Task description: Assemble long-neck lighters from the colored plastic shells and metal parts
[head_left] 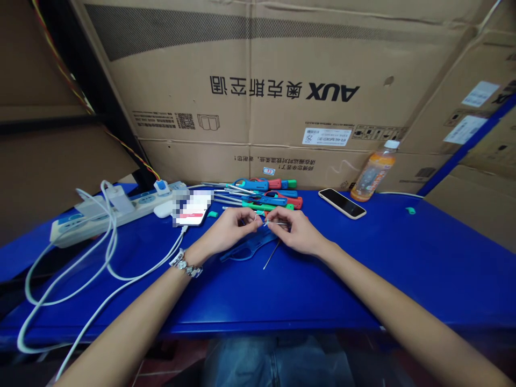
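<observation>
My left hand [236,227] is closed in a pinch on a thin white wire [257,215] above the middle of the table. Close beside it, the fingers of my right hand [296,231] pinch a slim metal rod [279,223], with the wire's end near its tip. Under both hands lies a blue plastic lighter shell [250,248], partly covered by the fingers. A second thin rod [272,256] slants down below my right hand; its upper end is hidden. Just behind sits a pile of long-necked gas lighters [262,199] in blue, red and green.
On the left are a white power strip [145,201], white cables [113,252] and a lit phone [197,208]. A dark-screened phone [342,204] and an orange drink bottle [373,172] stand right of the pile. Cardboard [282,123] walls the back. Small green pieces [410,210] lie around.
</observation>
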`<state>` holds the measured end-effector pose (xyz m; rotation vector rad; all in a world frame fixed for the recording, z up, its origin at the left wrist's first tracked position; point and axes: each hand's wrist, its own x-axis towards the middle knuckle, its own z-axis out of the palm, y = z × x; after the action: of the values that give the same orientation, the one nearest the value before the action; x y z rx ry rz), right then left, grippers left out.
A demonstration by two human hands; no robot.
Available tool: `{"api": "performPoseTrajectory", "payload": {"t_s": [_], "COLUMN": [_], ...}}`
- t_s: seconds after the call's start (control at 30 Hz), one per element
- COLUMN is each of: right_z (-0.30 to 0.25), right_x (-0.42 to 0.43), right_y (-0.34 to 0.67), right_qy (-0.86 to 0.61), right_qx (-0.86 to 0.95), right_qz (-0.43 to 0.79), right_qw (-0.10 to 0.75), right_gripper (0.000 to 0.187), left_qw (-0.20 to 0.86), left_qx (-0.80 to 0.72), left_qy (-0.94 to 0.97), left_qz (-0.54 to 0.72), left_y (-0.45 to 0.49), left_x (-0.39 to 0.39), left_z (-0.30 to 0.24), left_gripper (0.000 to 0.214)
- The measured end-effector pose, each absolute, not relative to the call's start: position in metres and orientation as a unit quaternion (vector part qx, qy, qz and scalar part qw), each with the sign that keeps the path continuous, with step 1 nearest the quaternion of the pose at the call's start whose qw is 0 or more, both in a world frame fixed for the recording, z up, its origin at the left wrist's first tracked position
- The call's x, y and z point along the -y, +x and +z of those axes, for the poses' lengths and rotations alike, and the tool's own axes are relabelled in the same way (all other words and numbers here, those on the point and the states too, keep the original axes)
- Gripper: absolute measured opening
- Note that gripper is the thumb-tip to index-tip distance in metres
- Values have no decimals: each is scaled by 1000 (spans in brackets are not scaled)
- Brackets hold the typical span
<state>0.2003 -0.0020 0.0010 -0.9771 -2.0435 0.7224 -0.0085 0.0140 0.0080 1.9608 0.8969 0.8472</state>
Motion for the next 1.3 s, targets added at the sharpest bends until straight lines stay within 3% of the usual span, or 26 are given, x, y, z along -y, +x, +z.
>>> {"api": "performPoseTrajectory", "payload": {"t_s": [1.03, 1.3], "right_z": [3, 0], "right_x": [4, 1], "right_y": [200, 202], "right_qy": [-380, -380], "right_qx": [805, 782], "right_qz": [275, 332], "right_qw": [363, 366], "right_gripper": [12, 17], "left_qw": [420, 428], "left_qx": [-342, -342], "left_qy": [774, 766], "left_qz": [326, 337], "left_y": [-9, -5], "left_x": [-16, -12], "left_z": [3, 4], "left_gripper": [30, 27]}}
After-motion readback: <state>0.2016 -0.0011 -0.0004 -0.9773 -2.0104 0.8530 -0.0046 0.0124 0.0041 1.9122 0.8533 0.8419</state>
